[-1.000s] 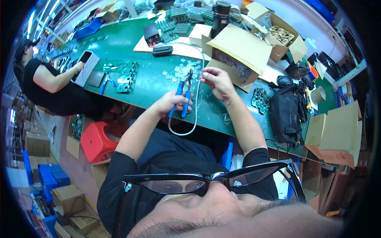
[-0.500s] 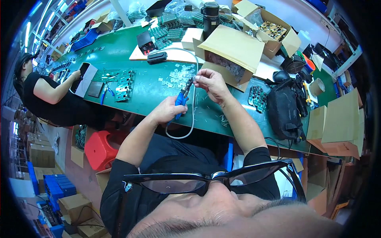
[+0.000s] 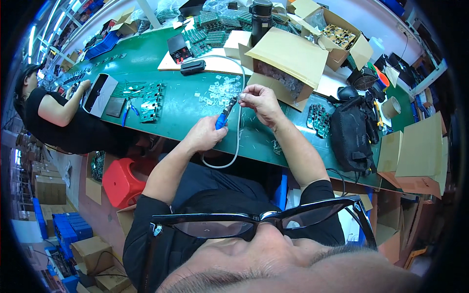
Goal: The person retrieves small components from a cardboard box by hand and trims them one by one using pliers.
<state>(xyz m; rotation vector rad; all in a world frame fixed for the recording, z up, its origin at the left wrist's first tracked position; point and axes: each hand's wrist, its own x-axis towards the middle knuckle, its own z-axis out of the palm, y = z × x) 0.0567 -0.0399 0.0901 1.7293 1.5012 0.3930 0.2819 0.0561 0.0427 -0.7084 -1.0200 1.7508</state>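
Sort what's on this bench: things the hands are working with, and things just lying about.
In hand:
left hand
blue-handled tool
right hand
grey cable

Lying about:
black bag
cardboard box
black bottle
tape roll

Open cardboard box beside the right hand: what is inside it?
The open cardboard box holds a pile of small clear pieces. Its flap hides the rest, and the right hand covers nothing.

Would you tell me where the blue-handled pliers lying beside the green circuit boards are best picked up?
Grip the blue-handled pliers across both blue handles, coming from above. They seem to lie flat on the green table, handles clear of the circuit boards.
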